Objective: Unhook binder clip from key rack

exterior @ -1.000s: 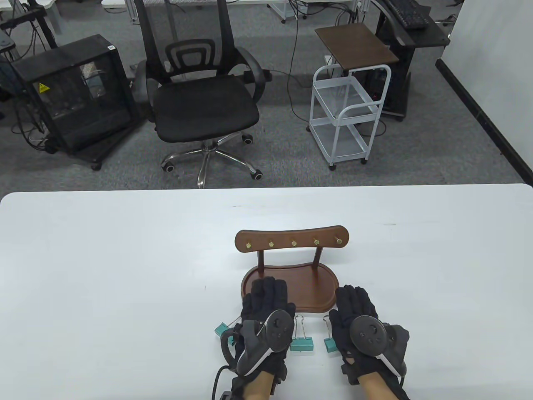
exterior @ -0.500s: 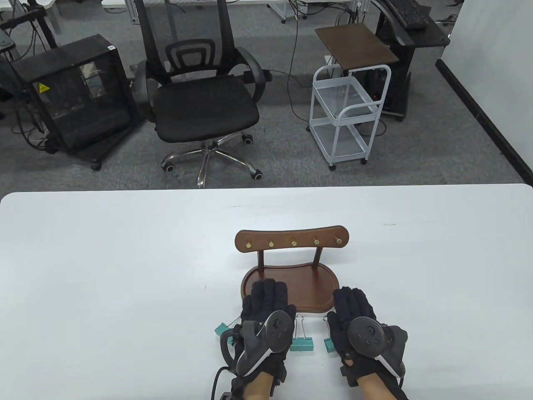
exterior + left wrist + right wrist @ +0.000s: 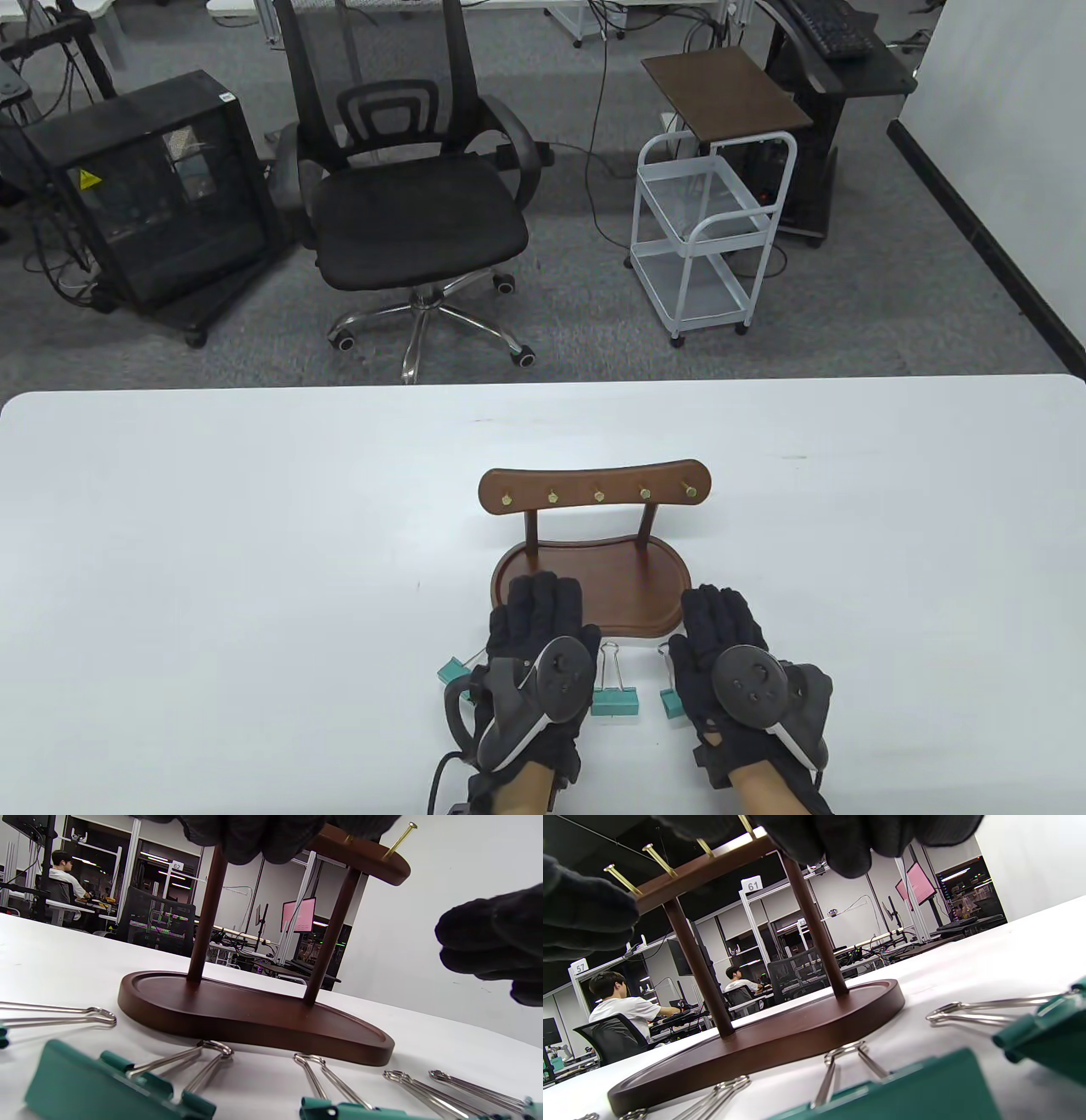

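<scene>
The wooden key rack (image 3: 594,493) stands mid-table with several bare brass pegs and a tray base (image 3: 611,569). No clip hangs on it. Three teal binder clips lie on the table in front of the base: one at the left (image 3: 450,671), one in the middle (image 3: 615,703), one at the right (image 3: 670,701). My left hand (image 3: 543,615) lies palm down with its fingers over the base's front left edge. My right hand (image 3: 721,624) lies palm down by the base's front right corner. Both hold nothing. The wrist views show the rack (image 3: 254,1018) (image 3: 763,1043) and clips (image 3: 85,1082) (image 3: 925,1094) close up.
The white table (image 3: 212,552) stretches wide on both sides of the rack. Beyond its far edge stand an office chair (image 3: 416,212), a white cart (image 3: 704,238) and a black case (image 3: 144,195) on the floor.
Both hands have shifted only slightly in place. The rack and the clips have not moved.
</scene>
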Available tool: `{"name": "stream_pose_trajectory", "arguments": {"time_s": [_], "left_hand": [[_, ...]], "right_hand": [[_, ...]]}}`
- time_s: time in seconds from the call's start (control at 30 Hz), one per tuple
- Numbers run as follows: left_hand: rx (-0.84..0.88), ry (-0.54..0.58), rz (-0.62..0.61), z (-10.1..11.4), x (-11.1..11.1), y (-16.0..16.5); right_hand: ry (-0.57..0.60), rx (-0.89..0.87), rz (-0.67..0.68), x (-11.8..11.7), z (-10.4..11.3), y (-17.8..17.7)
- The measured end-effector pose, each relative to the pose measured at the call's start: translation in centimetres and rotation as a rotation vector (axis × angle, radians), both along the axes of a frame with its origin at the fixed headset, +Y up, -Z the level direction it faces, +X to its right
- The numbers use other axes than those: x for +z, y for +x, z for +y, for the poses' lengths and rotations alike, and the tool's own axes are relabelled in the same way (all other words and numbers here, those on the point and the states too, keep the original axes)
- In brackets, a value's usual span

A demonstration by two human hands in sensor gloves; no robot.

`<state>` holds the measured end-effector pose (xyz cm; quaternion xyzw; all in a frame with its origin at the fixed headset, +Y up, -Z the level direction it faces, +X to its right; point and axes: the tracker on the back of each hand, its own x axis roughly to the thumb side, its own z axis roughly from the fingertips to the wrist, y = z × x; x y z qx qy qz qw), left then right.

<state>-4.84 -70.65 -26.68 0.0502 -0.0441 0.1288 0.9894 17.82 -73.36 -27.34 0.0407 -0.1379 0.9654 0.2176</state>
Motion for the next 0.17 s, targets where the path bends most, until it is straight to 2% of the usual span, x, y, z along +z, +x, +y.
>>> {"name": "stream_pose_trajectory", "arguments": {"time_s": [0.17], "left_hand": [[-0.002,-0.010,0.002,-0.05,0.04,-0.04]], "right_hand": [[-0.002,-0.005,-0.001,-0.03,0.00,0.08]]}}
